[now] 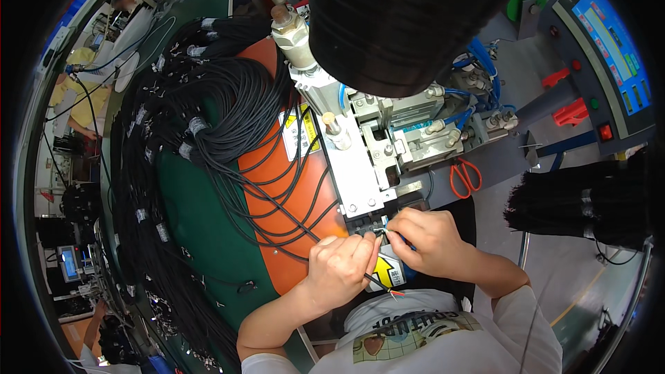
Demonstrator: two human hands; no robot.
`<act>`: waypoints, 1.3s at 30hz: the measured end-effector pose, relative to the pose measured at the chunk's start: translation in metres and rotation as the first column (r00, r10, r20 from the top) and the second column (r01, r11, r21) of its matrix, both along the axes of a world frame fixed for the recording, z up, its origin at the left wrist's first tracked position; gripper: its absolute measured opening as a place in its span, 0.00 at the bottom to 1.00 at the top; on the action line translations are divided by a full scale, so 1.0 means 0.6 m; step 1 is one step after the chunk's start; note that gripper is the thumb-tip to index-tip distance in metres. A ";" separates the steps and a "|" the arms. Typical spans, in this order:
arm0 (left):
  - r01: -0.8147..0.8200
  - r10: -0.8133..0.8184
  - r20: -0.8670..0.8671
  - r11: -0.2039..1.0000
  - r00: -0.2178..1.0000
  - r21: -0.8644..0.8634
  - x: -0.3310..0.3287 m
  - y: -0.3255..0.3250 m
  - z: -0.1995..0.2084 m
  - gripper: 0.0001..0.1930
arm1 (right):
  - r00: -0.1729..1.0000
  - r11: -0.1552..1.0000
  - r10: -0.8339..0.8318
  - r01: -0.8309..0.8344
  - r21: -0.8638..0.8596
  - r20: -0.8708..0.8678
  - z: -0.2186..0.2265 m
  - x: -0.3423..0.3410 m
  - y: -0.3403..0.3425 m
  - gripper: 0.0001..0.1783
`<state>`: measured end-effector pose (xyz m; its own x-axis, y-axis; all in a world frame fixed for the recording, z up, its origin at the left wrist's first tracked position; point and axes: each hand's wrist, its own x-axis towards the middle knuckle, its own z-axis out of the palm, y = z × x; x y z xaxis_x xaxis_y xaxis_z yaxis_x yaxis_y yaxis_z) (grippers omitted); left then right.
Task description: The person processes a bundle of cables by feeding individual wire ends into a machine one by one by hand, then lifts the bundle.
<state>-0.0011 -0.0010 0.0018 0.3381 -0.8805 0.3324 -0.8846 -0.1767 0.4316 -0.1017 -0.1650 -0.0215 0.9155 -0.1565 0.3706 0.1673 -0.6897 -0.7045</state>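
Nearest the camera, the left hand is curled w/ its fingers pressed together on a thin black cable. The cable's end pokes out below the hand, showing small coloured wires. Just beside it, the right hand has its fingers pinched tight on the fine wire tips, right at the mouth of the small metal machine. Both hands are touching or nearly so, low in front of the machine's block.

What could go wrong: the fingertips sit very near the machine's moving part. If it came down while they are that close, they could get nipped. The wire tips are tiny, so a small slip could put one in the wrong slot or bend it; it is too small to tell how they sit now.

A bit farther, the black cable runs left over the orange mat on the green worktop. It joins a big heap of black cable bundles. A tug could snag on that heap & pull the end out of the fingers.

To the right lie red-handled scissors, near the right arm; an elbow bump might knock them. Farther still is a control panel w/ a blue screen and a red button. Another bundle of black cables hangs at the right, well apart.
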 end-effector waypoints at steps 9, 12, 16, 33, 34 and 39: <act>0.065 -0.065 -0.015 0.998 0.998 0.006 0.009 0.003 -0.005 0.23 | 0.994 0.999 -0.036 0.032 -0.038 -0.100 -0.006 -0.004 -0.003 0.04; 0.106 -0.105 -0.017 0.993 0.994 0.055 0.010 0.002 -0.005 0.26 | 0.994 0.999 -0.046 0.044 -0.019 -0.103 -0.014 -0.001 -0.006 0.04; 0.145 -0.155 0.070 0.981 0.985 0.131 0.008 0.001 0.000 0.26 | 0.995 0.998 -0.066 0.067 0.005 -0.075 -0.020 -0.001 -0.001 0.04; 0.132 -0.215 0.248 0.941 0.945 0.312 0.003 -0.021 0.022 0.17 | 0.994 0.997 -0.029 0.021 -0.080 -0.105 -0.011 0.008 -0.017 0.04; 0.149 -0.213 0.213 0.948 0.954 0.282 0.006 -0.019 0.019 0.17 | 0.998 0.999 -0.039 0.039 -0.009 -0.047 -0.017 0.008 -0.017 0.04; 0.149 -0.192 0.141 0.952 0.971 0.266 0.009 -0.013 0.016 0.24 | 0.998 0.998 -0.064 0.064 -0.020 -0.020 -0.014 0.012 -0.011 0.05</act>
<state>0.0046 -0.0087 0.0113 0.1352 -0.9822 0.1304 -0.9655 -0.1011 0.2398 -0.0947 -0.1718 -0.0302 0.9114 -0.2079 0.3552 0.1079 -0.7122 -0.6936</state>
